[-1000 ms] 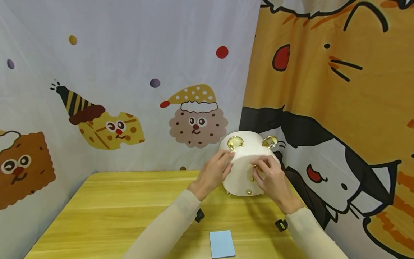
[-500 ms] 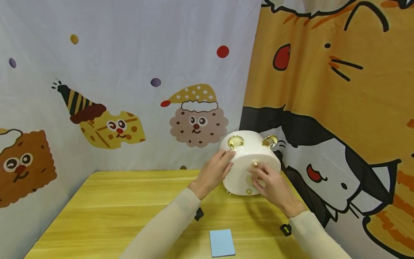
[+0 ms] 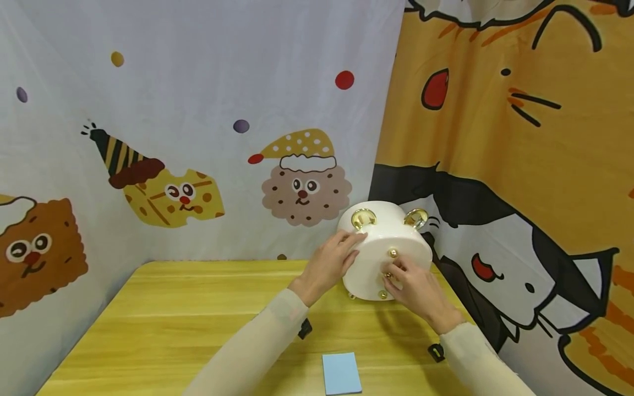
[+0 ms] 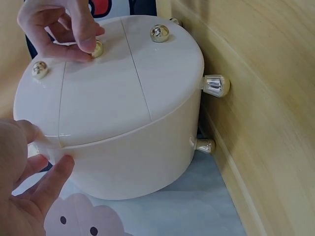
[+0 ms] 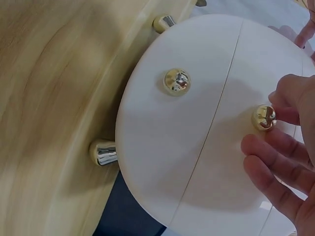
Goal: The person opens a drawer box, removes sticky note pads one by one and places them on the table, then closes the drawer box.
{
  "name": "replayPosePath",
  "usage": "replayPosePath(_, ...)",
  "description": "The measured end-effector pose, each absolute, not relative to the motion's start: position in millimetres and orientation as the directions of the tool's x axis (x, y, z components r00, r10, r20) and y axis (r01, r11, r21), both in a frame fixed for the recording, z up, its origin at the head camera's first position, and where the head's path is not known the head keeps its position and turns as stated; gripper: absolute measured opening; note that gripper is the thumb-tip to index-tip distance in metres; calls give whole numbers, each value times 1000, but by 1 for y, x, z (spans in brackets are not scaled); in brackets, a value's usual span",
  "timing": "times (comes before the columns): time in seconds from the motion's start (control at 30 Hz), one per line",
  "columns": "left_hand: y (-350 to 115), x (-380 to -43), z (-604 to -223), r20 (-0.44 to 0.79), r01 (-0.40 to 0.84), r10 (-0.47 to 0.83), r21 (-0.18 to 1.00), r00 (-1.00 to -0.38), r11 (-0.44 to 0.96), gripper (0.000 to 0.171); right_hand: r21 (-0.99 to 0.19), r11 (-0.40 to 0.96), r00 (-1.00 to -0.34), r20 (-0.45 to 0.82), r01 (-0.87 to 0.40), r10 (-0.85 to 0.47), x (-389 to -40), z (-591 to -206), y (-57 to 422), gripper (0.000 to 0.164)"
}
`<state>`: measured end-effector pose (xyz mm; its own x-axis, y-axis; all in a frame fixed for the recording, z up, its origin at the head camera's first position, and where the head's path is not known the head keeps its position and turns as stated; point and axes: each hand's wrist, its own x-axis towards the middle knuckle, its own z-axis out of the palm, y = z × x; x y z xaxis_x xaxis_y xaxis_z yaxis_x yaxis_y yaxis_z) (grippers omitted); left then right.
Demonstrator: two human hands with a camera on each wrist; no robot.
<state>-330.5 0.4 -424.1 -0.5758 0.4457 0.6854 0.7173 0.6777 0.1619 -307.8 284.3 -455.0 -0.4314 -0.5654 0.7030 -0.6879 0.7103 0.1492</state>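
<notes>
A glossy white rounded drawer box (image 3: 364,275) with gold ears stands at the table's back right. Seams divide its front into three drawers, each with a round gold knob. My right hand (image 3: 420,291) pinches the middle knob (image 5: 264,118) between thumb and finger, its other fingers spread before the front. Above it shows the top knob (image 3: 393,253), and below it the bottom knob (image 5: 177,82). My left hand (image 3: 324,268) rests on the box's upper left edge, with fairly straight fingers touching the side in the left wrist view. All drawers look flush.
Short gold feet (image 4: 216,85) hold the box on the yellow wood-grain table (image 3: 208,313). Nearer me lies a light blue square pad (image 3: 342,374). Cartoon-printed curtains (image 3: 198,99) hang behind the table and close along the box's right side.
My right hand has moved down from the top knob to the middle one, uncovering the top knob. The left hand stays at the box's edge. The box stays in place.
</notes>
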Motion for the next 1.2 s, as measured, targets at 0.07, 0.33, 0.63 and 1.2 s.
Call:
replayPosePath(0.07,0,-330,-424,689,723,444,169,-572,669,45,165,723,-432,705,-671,-562,-307,-455,284,31)
replayPosePath(0.33,-1,-332,-422,682,729,447,185,-578,660,46,197,762,-437,720,-617,-539,-308,-455,281,28)
replayPosePath(0.63,-2,-334,-422,684,738,445,204,-578,643,45,194,784,-477,700,-590,-532,-306,-448,276,26)
replayPosePath(1.2,-2,-333,-423,705,757,457,173,-542,631,45,118,768,-525,664,-630,-533,-308,-455,276,33)
